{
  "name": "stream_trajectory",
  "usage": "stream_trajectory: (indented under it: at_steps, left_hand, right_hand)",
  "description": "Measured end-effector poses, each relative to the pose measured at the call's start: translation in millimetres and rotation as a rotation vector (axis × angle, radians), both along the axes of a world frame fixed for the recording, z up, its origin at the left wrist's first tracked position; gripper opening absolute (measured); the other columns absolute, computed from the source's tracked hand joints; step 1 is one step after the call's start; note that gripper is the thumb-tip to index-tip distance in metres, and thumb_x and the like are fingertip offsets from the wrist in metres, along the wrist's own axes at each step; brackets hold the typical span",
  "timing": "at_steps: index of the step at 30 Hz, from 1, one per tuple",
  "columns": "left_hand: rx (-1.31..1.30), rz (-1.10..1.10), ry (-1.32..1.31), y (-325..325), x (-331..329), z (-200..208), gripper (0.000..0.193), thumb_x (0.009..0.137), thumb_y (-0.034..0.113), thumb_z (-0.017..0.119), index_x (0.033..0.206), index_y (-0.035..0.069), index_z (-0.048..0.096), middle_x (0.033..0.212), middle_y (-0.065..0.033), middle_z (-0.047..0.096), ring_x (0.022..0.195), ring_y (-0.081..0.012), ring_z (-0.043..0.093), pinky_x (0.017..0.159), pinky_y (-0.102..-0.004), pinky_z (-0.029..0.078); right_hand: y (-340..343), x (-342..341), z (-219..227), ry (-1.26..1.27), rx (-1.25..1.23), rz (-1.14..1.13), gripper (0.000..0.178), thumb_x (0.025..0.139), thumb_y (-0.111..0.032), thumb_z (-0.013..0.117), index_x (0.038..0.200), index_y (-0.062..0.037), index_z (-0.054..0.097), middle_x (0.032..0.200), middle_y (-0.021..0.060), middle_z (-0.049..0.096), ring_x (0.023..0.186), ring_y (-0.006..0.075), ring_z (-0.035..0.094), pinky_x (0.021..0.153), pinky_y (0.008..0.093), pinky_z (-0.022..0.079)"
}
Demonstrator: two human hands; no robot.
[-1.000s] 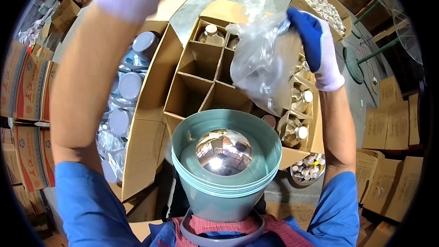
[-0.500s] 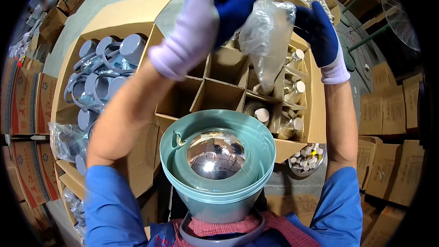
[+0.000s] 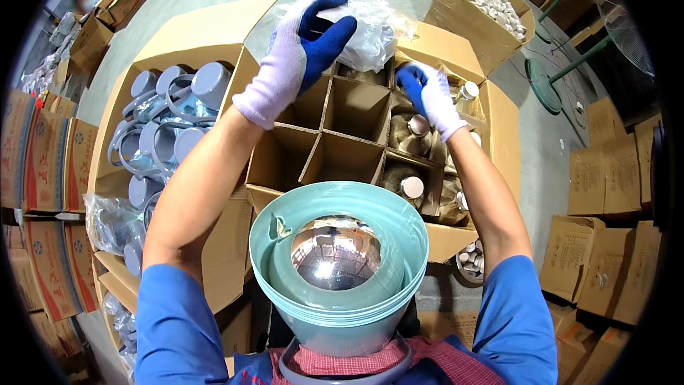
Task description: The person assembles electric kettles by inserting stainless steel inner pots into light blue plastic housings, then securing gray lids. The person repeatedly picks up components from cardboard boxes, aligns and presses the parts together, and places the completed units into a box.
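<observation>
My left hand [image 3: 308, 48], in a white-and-blue glove, is raised over a divided carton [image 3: 434, 232], thumb and fingers apart with nothing in them. Just beside it lies a crumpled clear plastic bag [image 3: 372, 37] at the carton's far edge. My right hand [image 3: 432, 95], gloved alike, is low over the right-hand cells with its fingers curled; whatever they grip is hidden. Close by stand a silver-capped clear bottle [image 3: 412, 135] and another capped bottle [image 3: 468, 91]. Several more bottles fill the right side; other cells are bare cardboard.
Right before me is a teal tub [image 3: 338, 314] holding a mirror-like dome [image 3: 337, 252]. An open carton of grey-blue lidded cups with handles [image 3: 211, 85] stands left. A carton of small pale caps [image 3: 484, 1] and a green fan stand [image 3: 544, 85] are far right.
The plastic bag has gone from hanging between my hands to lying at the carton's far edge. My left hand has lowered and spread its fingers; my right has come down and left into the carton.
</observation>
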State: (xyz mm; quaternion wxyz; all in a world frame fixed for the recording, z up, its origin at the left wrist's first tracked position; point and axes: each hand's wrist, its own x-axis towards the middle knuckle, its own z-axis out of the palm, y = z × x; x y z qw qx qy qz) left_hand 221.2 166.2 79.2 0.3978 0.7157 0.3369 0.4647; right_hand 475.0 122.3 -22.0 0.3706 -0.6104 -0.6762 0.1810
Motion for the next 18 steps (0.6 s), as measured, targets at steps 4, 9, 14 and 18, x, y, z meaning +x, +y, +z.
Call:
stream_trajectory:
  at_steps: [4, 9, 14, 18]
  left_hand:
    - [0.482, 0.256, 0.535, 48, -2, -26, 0.099, 0.079, 0.032, 0.086, 0.156, 0.011, 0.027, 0.145, -0.0266, 0.044, 0.11, -0.0358, 0.06, 0.094, -0.0424, 0.052]
    - [0.034, -0.022, 0.874, 81, 16, -77, 0.059, 0.092, 0.029, 0.069, 0.142, 0.009, 0.045, 0.121, -0.0242, 0.063, 0.111, -0.0367, 0.062, 0.096, -0.0433, 0.048]
    - [-0.089, -0.401, -0.052, 22, -58, 61, 0.026, 0.1, 0.015, 0.054, 0.119, 0.002, 0.066, 0.095, -0.0038, 0.068, 0.084, -0.0147, 0.063, 0.075, -0.0269, 0.05]
    - [0.145, -0.084, 0.198, -38, -163, 118, 0.025, 0.097, 0.016, 0.056, 0.113, 0.003, 0.069, 0.096, -0.0086, 0.07, 0.086, -0.0203, 0.066, 0.078, -0.0308, 0.052]
  right_hand:
    - [-11, -37, 74, 0.363, 0.206, 0.062, 0.025, 0.094, -0.021, 0.061, 0.1, 0.0009, 0.072, 0.088, 0.0078, 0.072, 0.08, 0.0136, 0.063, 0.077, 0.0288, 0.051]
    - [-19, -28, 55, 0.323, 0.099, -0.043, 0.03, 0.098, -0.023, 0.061, 0.116, -0.0006, 0.07, 0.105, 0.0108, 0.074, 0.098, 0.0136, 0.067, 0.089, 0.0303, 0.051]
    - [-53, 31, 36, 0.371, 0.108, -0.208, 0.028, 0.103, -0.018, 0.054, 0.115, 0.0029, 0.069, 0.108, 0.0086, 0.073, 0.101, 0.0147, 0.066, 0.092, 0.0295, 0.05]
    - [-35, 32, 40, 0.511, 0.203, -0.259, 0.031, 0.104, -0.019, 0.053, 0.114, 0.0056, 0.068, 0.11, 0.0098, 0.072, 0.104, 0.0154, 0.065, 0.095, 0.0295, 0.049]
